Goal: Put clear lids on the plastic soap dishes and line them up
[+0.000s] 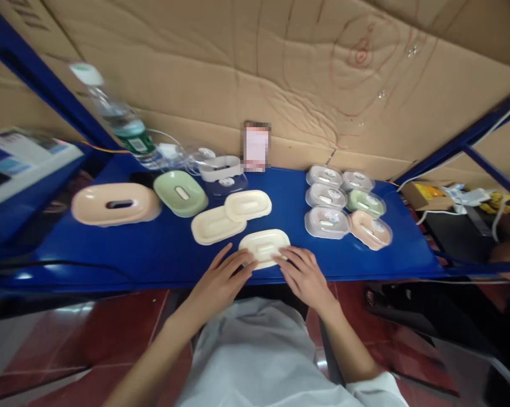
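A cream oval dish (266, 247) lies at the front edge of the blue table, between my two hands. The fingers of my left hand (226, 277) rest on its left rim, spread a little. On its right rim lie the fingertips of my right hand (305, 277), also apart. Neither hand is wrapped round the dish. Just behind it are two more cream pieces, one (249, 204) overlapping the other (215, 225). Further left sit a green oval piece (189, 198) and a stack of peach pieces (115, 212).
Several lidded boxes (326, 195) stand in two columns at the right. A water bottle (130, 133) and clear plastic pieces are at the back left. A pixelated upright object (256, 148) leans on the cardboard wall (195, 68). Part of another person's arm (509, 257) shows far right.
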Demonstrator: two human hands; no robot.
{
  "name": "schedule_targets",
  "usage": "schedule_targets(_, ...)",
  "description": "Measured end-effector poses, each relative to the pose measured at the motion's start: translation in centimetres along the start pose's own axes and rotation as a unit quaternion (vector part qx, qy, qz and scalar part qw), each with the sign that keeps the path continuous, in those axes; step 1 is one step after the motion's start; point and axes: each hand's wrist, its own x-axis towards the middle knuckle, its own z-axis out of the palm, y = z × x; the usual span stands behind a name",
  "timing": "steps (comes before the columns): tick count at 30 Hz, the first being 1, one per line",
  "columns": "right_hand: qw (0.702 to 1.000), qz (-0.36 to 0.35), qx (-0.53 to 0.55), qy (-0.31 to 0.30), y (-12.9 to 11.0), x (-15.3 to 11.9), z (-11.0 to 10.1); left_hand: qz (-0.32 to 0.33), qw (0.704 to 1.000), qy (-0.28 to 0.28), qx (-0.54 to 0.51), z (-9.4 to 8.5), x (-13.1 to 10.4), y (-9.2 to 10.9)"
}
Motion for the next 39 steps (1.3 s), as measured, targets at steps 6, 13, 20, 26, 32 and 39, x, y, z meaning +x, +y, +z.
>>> schedule_targets(6,0.999,0.036,-0.008,0.037,-0.3,0.3,0.8,-0.157,0.98,0.029,0.115,-0.8,-0.4,-2.7)
schedule_targets(13,1.0,0.011,-0.019,-0.018,-0.4,1.8,-0.6,-0.167,0.975,0.065,0.129,-2.7,-5.8,-4.2)
schedule_targets(20,0.994,-0.075,-0.018,-0.073,0.6,9.1,-2.2,-0.187,0.967,0.083,0.154,-3.7,-5.9,-3.7)
schedule_targets(26,0.983,-0.128,-0.068,-0.111,-0.6,19.6,-3.4,-0.01,0.998,-0.01,0.068,-0.8,0.3,-0.4)
schedule_targets(32,0.968,-0.169,-0.133,-0.133,-2.4,28.0,0.1,-0.044,0.998,-0.016,0.034,0.0,0.0,-2.4)
schedule_targets(39,0.975,-0.026,-0.177,-0.129,1.5,32.4,3.4,-0.094,0.994,0.046,-0.022,-0.4,-1.1,-3.2)
